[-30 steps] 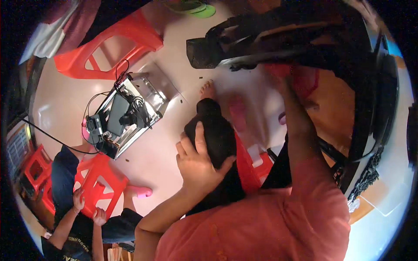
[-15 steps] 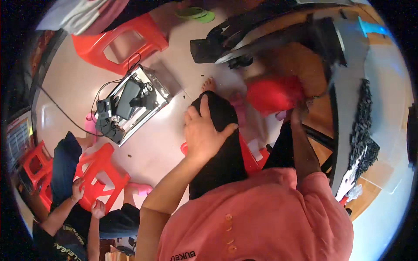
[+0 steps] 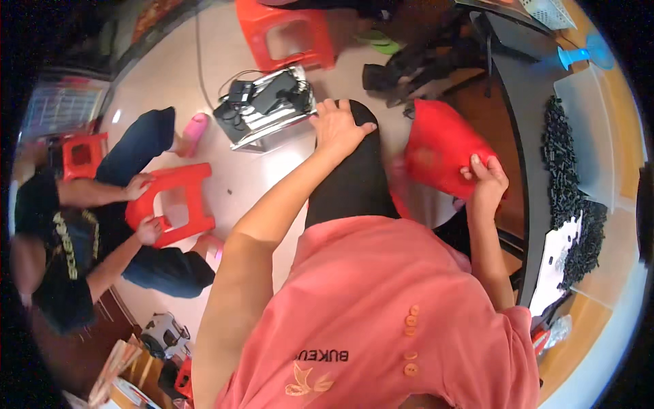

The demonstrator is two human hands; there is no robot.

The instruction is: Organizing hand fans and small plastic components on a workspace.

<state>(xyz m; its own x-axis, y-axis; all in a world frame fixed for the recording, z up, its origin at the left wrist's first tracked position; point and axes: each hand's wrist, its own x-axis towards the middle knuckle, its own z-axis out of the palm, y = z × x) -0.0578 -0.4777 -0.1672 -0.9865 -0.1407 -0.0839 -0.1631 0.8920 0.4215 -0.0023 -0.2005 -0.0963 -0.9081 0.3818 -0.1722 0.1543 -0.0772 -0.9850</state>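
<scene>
My left hand [image 3: 338, 129] rests on my black-trousered knee [image 3: 351, 174], its fingers spread and holding nothing. On the right, my right hand [image 3: 486, 178] grips the edge of a smooth, broad red thing [image 3: 436, 140] with curled fingers. This red thing has a rounded outline and hangs beside my right leg, near the table's side; its exact kind does not show.
Small black parts [image 3: 562, 170] lie heaped along the dark-edged table [image 3: 521, 123] at right. Black devices and cables [image 3: 276, 94] cover a low metal-framed stand [image 3: 262, 136]. At left, a seated person's hands [image 3: 144, 228] hold a red stool [image 3: 194, 198]. Another red stool [image 3: 317, 27] stands beyond.
The view has turned, shifting the stand and stools. My right hand has come clearly into sight at the red thing's edge, which now looks broader and more upright. My left hand stays on the knee.
</scene>
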